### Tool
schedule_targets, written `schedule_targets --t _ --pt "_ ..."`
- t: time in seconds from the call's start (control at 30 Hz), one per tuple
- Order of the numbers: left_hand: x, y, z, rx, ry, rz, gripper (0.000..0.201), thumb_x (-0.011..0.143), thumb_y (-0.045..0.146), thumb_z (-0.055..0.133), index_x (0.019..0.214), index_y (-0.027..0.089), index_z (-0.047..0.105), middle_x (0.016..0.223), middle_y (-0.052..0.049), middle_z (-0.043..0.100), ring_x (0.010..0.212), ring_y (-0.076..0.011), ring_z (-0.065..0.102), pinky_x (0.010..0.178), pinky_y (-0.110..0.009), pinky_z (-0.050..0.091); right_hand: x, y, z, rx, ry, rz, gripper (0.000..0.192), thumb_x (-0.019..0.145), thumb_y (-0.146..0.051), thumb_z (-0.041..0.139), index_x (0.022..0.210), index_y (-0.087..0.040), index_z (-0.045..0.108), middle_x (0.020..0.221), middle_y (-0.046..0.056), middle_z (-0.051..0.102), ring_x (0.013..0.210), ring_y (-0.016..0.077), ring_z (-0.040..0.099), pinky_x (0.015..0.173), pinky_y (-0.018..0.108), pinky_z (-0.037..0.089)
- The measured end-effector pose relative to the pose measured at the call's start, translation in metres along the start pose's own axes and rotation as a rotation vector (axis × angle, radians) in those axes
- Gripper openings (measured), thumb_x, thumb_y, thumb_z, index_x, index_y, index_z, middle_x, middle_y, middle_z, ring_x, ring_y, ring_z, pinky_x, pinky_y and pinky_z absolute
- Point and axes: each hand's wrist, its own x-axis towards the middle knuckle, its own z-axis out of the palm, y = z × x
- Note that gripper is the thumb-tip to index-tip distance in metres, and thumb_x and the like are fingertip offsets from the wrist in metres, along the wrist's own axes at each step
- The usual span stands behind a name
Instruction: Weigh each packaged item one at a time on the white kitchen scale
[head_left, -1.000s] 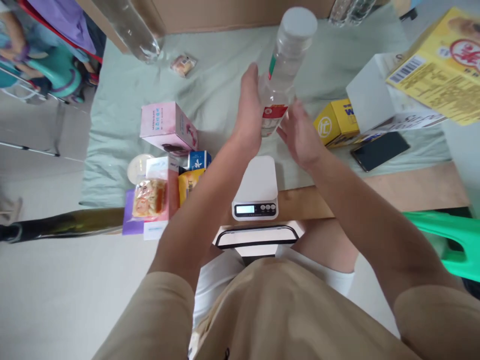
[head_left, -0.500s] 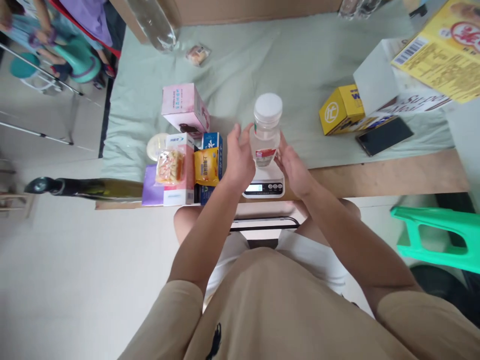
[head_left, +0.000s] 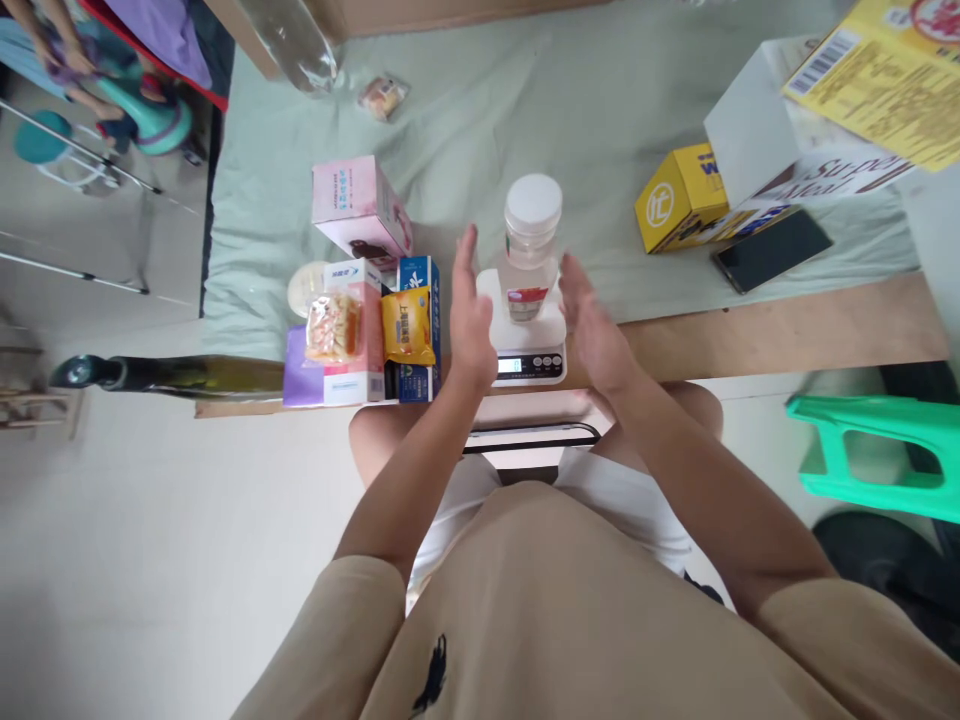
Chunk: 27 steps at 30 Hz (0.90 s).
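- We note the tabletop [head_left: 787, 340], a wooden board mostly covered by a pale green cloth [head_left: 450, 130], as the largest surface in view.
- We see a green plastic stool [head_left: 877, 450] off the tabletop's near right edge.
- We record a yellow printed carton [head_left: 885, 80] at the far right, with a white box [head_left: 750, 130] and a small yellow box [head_left: 679, 205] in front of it; a dark phone [head_left: 772, 250] lies flat just beside them.
- We log a pink box [head_left: 356, 205] to the left, and near it a cluster of snack packs [head_left: 367, 335] at the tabletop's near edge.
- We find a white kitchen scale [head_left: 529, 345] at the near edge, centre, display lit; the reading is too small to tell.
- We observe the clear bottle [head_left: 529, 255] with a white cap and a red label standing upright on the scale's platform.
- We see our left hand [head_left: 469, 325] open, fingers straight, just beside the bottle's left and apart from it.
- We see our right hand [head_left: 596, 335] likewise open and spread on the bottle's right, not touching it.
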Motion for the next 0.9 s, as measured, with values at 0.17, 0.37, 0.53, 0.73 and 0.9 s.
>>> schedule_targets --t 0.17,0.37,0.53,0.73,0.9 --pt "-0.090 0.025 -0.037 0.099 0.002 -0.037 0.052 0.101 0.069 0.058 0.091 0.020 0.069 0.069 -0.001 0.070 0.066 -0.0131 0.072 0.066 -0.025 0.060 -0.069 0.011 -0.039 0.101 0.198 0.018 0.069 0.092 -0.080 0.050 0.139 -0.032 0.065 0.160 0.004 0.060 0.155 0.0277 0.055 0.139 0.055 0.036" --pt "-0.156 0.030 -0.061 0.249 0.060 -0.155 0.020 0.104 0.027 0.055 0.090 0.019 0.066 0.072 0.001 0.065 0.055 -0.0087 0.055 0.055 -0.023 0.045 -0.136 0.041 -0.041 0.251 0.392 0.151 0.063 0.085 -0.079 0.058 0.117 -0.027 0.075 0.139 0.009 0.074 0.133 0.0279 0.070 0.125 0.055 0.050" --pt "-0.159 0.034 -0.079 0.263 -0.105 -0.211 0.039 0.094 0.027 0.058 0.056 0.020 0.054 0.054 -0.001 0.056 0.053 -0.0123 0.054 0.054 -0.027 0.044 -0.141 0.046 -0.027 0.265 0.371 0.177 0.059 0.081 -0.076 0.065 0.112 -0.027 0.077 0.134 0.008 0.077 0.127 0.0268 0.073 0.125 0.053 0.050" --pt "-0.153 0.038 -0.079 0.318 -0.101 -0.289 0.046 0.107 0.045 0.051 0.073 0.020 0.067 0.061 -0.002 0.068 0.062 -0.0135 0.066 0.067 -0.027 0.055 -0.140 0.043 -0.026 0.252 0.357 0.185 0.058 0.083 -0.076 0.064 0.111 -0.026 0.076 0.136 0.009 0.076 0.130 0.0283 0.072 0.127 0.056 0.048" --pt "-0.153 0.033 -0.073 0.290 -0.132 -0.335 0.035 0.103 0.053 0.062 0.099 0.020 0.074 0.108 -0.011 0.084 0.099 -0.0197 0.082 0.091 -0.033 0.065 -0.143 0.043 -0.032 0.227 0.372 0.199 0.060 0.083 -0.076 0.064 0.113 -0.025 0.075 0.137 0.010 0.075 0.131 0.0296 0.072 0.130 0.059 0.045"
